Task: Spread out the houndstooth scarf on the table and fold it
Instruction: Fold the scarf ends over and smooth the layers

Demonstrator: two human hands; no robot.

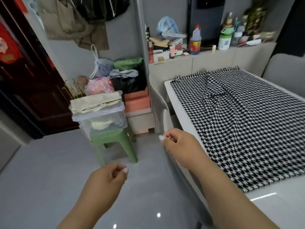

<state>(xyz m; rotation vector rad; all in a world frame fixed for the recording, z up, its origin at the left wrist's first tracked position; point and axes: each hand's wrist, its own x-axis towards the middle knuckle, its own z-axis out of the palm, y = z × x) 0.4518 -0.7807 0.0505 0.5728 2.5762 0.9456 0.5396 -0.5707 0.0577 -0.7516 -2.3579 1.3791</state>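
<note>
The black-and-white houndstooth scarf (pixel 244 123) lies spread over the white table (pixel 175 103) on the right, with a raised crease running down its middle and fringe at its far edge. My right hand (pixel 178 146) hovers beside the table's left edge, off the scarf, fingers loosely curled and holding nothing. My left hand (pixel 107 180) hangs lower, over the grey floor, fingers also loosely curled and empty. Neither hand touches the scarf.
A green stool (pixel 113 142) carrying a clear plastic box (pixel 100 116) with cloth on it stands left of the table. Bags and orange boxes (pixel 137 101) pile up behind. A chair (pixel 158 100) sits at the table's far left corner. A cluttered ledge (pixel 211 55) runs behind.
</note>
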